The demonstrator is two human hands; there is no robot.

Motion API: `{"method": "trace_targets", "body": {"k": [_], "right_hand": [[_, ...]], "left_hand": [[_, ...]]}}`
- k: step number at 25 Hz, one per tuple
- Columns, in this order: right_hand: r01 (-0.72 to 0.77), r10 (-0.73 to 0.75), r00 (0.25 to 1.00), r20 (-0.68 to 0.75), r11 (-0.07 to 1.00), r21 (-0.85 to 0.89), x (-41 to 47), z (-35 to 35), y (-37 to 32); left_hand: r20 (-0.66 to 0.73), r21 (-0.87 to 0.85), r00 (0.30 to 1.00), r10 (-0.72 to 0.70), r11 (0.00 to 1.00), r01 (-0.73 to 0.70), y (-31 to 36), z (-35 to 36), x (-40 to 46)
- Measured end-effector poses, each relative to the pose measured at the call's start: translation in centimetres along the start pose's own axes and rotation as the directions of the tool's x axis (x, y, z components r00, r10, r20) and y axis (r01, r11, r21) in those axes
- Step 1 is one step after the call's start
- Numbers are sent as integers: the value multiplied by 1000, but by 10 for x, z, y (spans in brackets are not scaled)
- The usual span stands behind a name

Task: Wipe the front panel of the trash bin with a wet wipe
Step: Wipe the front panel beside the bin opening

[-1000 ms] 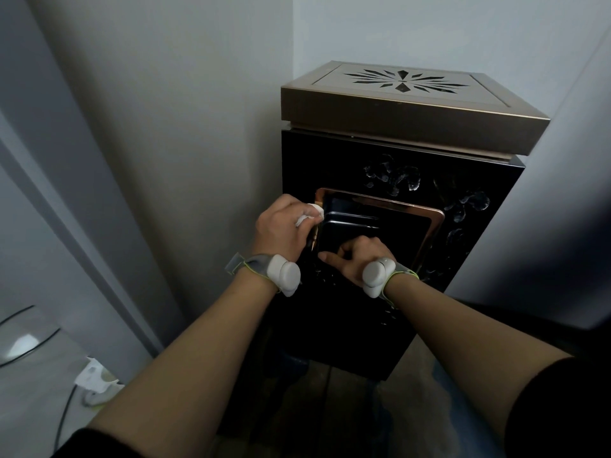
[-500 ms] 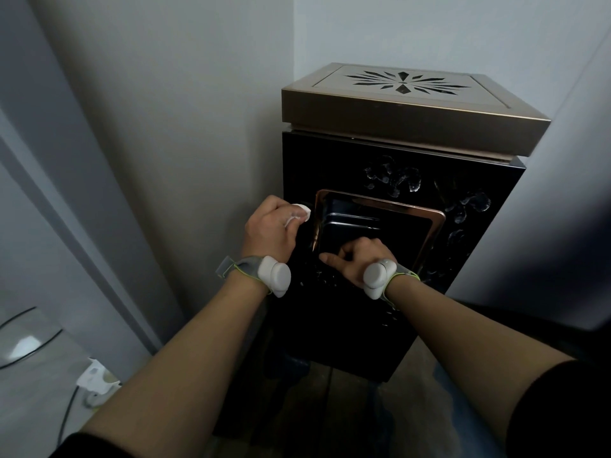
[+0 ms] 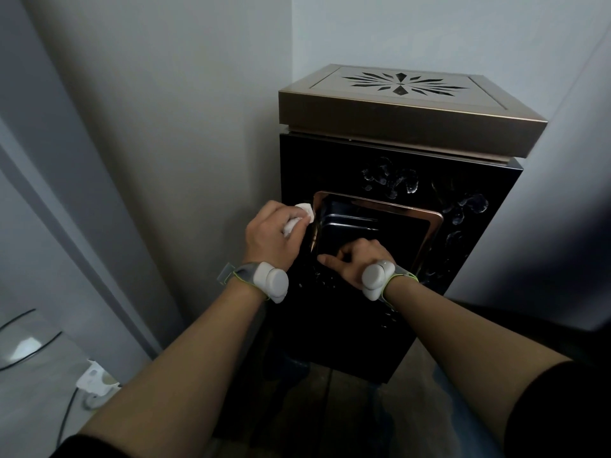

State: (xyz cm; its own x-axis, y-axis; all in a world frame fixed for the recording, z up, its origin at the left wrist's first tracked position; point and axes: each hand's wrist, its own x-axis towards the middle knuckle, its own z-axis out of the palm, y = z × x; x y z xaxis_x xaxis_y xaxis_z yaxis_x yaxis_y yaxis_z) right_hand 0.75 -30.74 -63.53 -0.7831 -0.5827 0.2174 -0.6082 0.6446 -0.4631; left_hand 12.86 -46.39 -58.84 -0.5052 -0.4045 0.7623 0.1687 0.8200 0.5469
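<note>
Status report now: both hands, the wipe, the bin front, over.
Left hand grips wet wipe against front panel, left of flap frame. Right hand pushes flap inward, fingers curled. Nothing in the way.

Most of the wet wipe (image 3: 299, 219) hidden inside the left hand (image 3: 269, 234), right hand (image 3: 358, 259) fingertips unseen in the dark opening (image 3: 373, 226), bin base in shadow

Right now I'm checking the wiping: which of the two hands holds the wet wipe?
The left hand grips the white wet wipe, at the left edge of the bin's copper-framed opening. The right hand holds no wipe; it rests at the opening's lower edge.
</note>
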Motion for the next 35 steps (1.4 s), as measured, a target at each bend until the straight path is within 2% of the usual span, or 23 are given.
{"method": "trace_targets", "body": {"k": [3, 11, 22, 35], "right_hand": [[-1, 1, 1000, 24, 1000, -2, 1, 1, 0], [-12, 12, 1000, 9, 1000, -6, 5, 3, 3], [-11, 11, 1000, 17, 1000, 0, 3, 2, 4], [-1, -1, 999, 51, 999, 48, 1, -1, 4]], "left_hand": [[43, -16, 997, 61, 998, -61, 9, 7, -2], [110, 2, 994, 12, 1000, -13, 3, 10, 3], [93, 39, 996, -3, 999, -1, -5, 4, 3], [68, 117, 992, -108, 988, 99, -9, -6, 7]]}}
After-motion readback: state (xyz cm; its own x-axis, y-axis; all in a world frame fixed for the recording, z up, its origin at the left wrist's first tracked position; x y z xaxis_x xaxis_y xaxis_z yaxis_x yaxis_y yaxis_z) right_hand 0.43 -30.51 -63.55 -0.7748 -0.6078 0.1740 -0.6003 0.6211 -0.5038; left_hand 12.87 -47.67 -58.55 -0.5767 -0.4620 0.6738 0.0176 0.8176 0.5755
